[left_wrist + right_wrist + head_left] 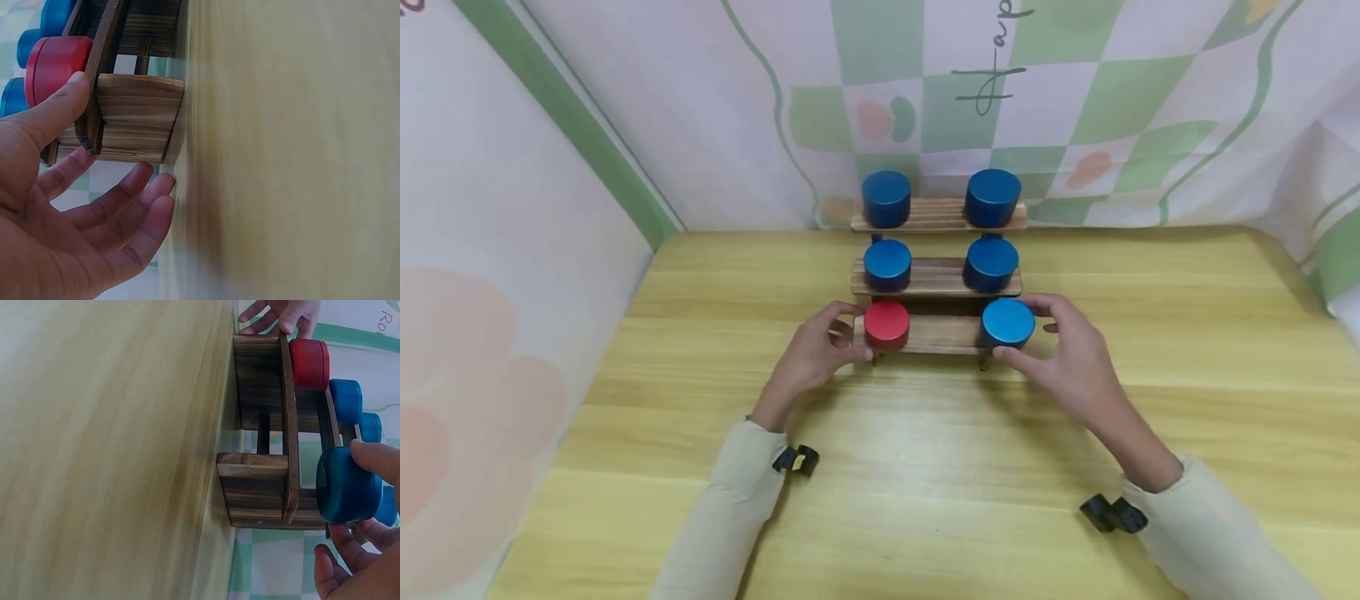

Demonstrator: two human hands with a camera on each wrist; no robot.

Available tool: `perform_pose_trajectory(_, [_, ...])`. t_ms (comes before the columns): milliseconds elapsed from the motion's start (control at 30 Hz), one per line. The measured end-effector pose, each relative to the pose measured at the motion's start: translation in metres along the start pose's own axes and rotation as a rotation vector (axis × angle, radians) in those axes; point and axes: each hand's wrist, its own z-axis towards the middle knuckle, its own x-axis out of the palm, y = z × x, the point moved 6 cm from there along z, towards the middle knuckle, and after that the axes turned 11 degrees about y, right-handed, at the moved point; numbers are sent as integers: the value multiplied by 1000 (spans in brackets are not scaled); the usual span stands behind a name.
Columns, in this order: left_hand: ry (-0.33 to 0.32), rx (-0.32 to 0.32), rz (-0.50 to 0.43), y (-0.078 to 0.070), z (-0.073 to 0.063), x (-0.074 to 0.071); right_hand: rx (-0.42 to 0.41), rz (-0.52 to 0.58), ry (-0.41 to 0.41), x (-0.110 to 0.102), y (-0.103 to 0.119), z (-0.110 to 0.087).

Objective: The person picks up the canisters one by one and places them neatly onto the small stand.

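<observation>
My right hand grips a round blue tin between thumb and fingers, at the right end of the lowest step of a three-step wooden stand. In the right wrist view a gap shows between this blue tin and the plank. A red tin stands on the left end of the same step. Beside it, my left hand holds the step's left end, with the thumb at the plank's front edge and the index finger behind. Its other fingers are loosely bent.
Two blue tins stand on the middle step, left tin and right tin. Two more blue tins are on the top step. The wood-grain table carries the stand close to a patterned curtain at the back.
</observation>
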Motion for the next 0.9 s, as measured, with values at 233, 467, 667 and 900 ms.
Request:
perform_pose_trajectory(233, [-16, 3, 15, 3, -1, -1, -25, -21, 4, 9, 7, 4])
perform_pose_trajectory(467, [-17, 20, 18, 2, -1, -2, -13, -35, -14, 14, 5, 8])
perform_pose_trajectory(667, [-15, 21, 25, 2, -2, -2, -3, -41, -11, 17, 2, 11])
perform_pose_trajectory(900, [-18, 28, 27, 2, -1, -2, 4, -25, -8, 20, -1, 11])
